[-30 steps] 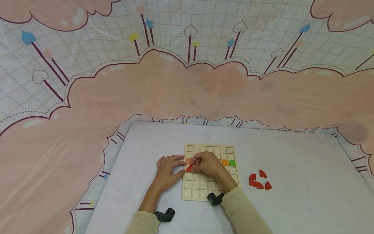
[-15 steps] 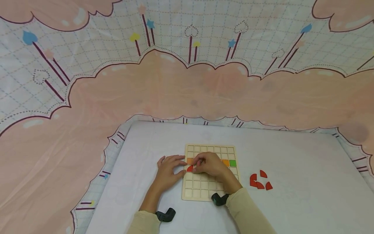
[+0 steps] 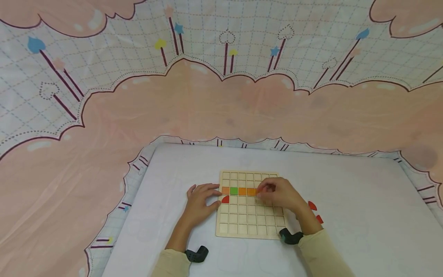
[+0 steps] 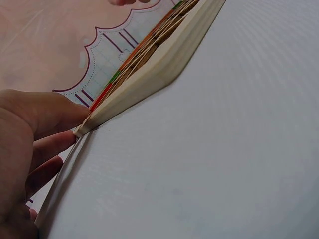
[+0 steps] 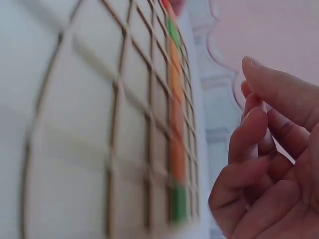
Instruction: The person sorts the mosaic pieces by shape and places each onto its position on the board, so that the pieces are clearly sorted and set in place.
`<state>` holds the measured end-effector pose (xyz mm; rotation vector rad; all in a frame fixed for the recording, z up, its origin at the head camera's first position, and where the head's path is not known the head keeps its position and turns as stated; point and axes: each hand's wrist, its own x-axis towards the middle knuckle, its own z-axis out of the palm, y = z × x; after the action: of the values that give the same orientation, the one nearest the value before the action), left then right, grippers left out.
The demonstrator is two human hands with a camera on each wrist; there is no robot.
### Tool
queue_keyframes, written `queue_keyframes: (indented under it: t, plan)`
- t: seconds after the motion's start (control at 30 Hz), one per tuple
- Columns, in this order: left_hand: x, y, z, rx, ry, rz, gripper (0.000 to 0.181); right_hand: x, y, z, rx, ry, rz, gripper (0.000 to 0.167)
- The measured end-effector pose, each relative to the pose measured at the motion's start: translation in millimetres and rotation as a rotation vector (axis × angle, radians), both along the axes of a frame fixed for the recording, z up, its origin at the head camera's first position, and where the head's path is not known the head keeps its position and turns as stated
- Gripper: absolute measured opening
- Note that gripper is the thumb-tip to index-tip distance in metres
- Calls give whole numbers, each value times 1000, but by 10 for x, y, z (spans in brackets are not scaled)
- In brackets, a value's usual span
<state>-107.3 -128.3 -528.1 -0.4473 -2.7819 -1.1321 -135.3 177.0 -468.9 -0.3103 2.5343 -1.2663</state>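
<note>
A pale wooden grid board [image 3: 249, 219] lies on the white table. One row holds orange squares and a green square [image 3: 233, 191]; beneath its left end sits a red quarter-circle piece [image 3: 225, 199]. My left hand [image 3: 200, 202] touches the board's left edge with its thumb and extended fingers. In the left wrist view, that hand [image 4: 40, 129] meets the board's edge [image 4: 149, 74] at a corner. Over the right part of the board is my right hand [image 3: 282, 194]. Its fingers are loosely bent in the right wrist view, with nothing visible between thumb [image 5: 279, 89] and fingers.
Right of the board lie loose red quarter-circle pieces [image 3: 312, 206], partly hidden behind my right forearm. A black device [image 3: 197, 254] is strapped at my left wrist, another [image 3: 290, 236] at my right. A patterned pink cloth [image 3: 225, 111] covers the area behind the table.
My right hand has left the red quarter-circle piece at the board's left and moved right, uncovering that piece and more of the coloured row. My left hand stays in place.
</note>
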Motion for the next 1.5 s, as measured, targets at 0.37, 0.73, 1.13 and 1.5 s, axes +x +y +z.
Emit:
queue_keyframes:
  t: [0.37,0.73,1.13,1.5]
  plan:
    - [0,1,-5,-2,6,5,22,110,756,158,210,-23,-81,16]
    - [-8,-9,-33,-1,11,-8,22,229,1208,110,315,-72,-87,26]
    - [-4,-6,-31,9,13,-12,22,217,1430,-28,309,-127,-104,37]
    - [-3,-13,-23,17,35,-13,22,194,1480,-35,277,-138,-63,38]
